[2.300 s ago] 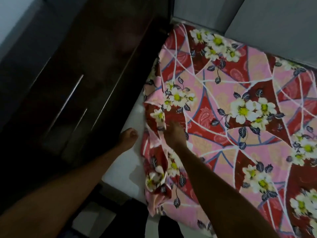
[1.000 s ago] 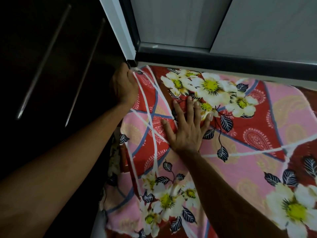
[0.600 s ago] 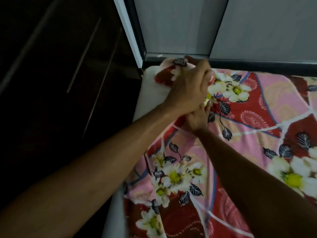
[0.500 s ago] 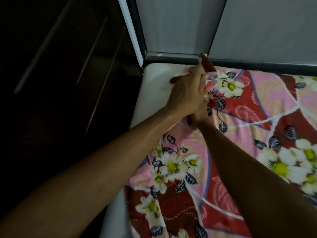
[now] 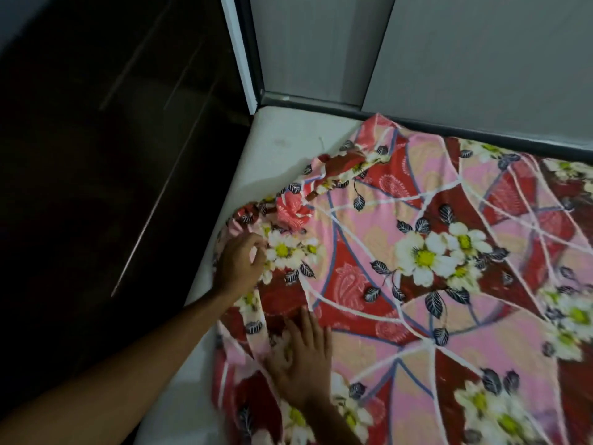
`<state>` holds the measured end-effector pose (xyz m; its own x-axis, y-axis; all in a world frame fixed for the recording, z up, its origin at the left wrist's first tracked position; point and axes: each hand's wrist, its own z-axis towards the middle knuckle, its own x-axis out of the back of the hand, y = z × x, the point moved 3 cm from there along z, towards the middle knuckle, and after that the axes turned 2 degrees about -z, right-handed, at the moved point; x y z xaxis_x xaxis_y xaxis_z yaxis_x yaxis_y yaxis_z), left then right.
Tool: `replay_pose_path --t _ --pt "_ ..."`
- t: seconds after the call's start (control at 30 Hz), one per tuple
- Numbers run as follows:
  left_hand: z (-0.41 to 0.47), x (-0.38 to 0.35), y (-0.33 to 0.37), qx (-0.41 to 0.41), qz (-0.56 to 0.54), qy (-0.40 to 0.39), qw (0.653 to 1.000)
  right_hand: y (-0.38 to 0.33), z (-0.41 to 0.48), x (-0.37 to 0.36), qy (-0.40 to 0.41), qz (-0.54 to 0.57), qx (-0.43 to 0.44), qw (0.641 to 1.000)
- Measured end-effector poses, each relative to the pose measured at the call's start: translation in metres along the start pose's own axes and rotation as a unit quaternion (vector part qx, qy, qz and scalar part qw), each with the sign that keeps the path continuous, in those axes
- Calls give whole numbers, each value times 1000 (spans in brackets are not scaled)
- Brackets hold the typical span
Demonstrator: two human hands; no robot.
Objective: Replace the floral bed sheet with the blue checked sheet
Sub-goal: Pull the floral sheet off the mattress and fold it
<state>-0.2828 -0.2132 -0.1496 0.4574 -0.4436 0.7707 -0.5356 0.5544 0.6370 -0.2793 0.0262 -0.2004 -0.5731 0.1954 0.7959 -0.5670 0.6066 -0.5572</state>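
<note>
Baring the mattress (image 5: pixel 288 146) corner, floral sheet (image 5: pixel 417 316) newly peeled back.

Pink-and-red floral bed sheet (image 5: pixel 417 316), white daisy print, far-left corner peeled back and bunched, rest seemingly flat on mattress (image 5: pixel 282 149)

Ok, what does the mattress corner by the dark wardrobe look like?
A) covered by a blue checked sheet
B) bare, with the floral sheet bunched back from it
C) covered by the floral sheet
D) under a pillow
B: the white mattress lies bare at that corner, and the floral sheet is bunched up short of it, with the right hand flat on the cloth.
</note>
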Motion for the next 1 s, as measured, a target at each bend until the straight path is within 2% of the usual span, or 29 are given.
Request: replay_pose_path --t 0.07,0.1,0.17,0.2,0.3,0.4,0.43,0.5,0.63,0.73,0.83,0.9,0.93,1.0 --pt "-43 -1 -10 64 60 19 996 -17 -29 -5 -11 -2 -1 1000" --pt "-64 -1 -15 134 82 21 987 -25 -42 -4 -19 2 -6 1000" --pt "-100 -4 -22 269 76 -3 960 -39 -70 -2 -82 20 -31 996" --pt "-115 -8 -25 301 61 -19 951 -45 -84 -3 -113 32 -39 992" --pt "-143 -20 -23 325 -3 -51 944 -50 -133 -13 -222 26 -74 972" --pt "-159 -37 -8 360 -43 -78 929 -30 -164 -26 -208 29 -96 973" --pt "-161 -41 -1 353 -39 -82 931 -23 -166 -25 -210 65 -115 969" --pt "-163 -51 18 325 -54 -89 940 -5 -160 -13 -167 114 -129 971" --pt "-170 -72 76 270 -125 -163 941 50 -152 41 -115 189 -179 959" --pt "-175 -84 116 203 -113 -240 943 96 -162 85 23 205 -227 952" --pt "-180 -93 144 131 -47 -315 939 121 -163 130 168 253 -272 913" --pt "-181 -97 154 103 -20 -326 940 134 -153 157 251 283 -269 885" --pt "-182 -96 156 97 -8 -321 942 136 -146 169 267 290 -257 882" --pt "-184 -92 156 81 27 -326 942 133 -135 180 235 297 -237 895"
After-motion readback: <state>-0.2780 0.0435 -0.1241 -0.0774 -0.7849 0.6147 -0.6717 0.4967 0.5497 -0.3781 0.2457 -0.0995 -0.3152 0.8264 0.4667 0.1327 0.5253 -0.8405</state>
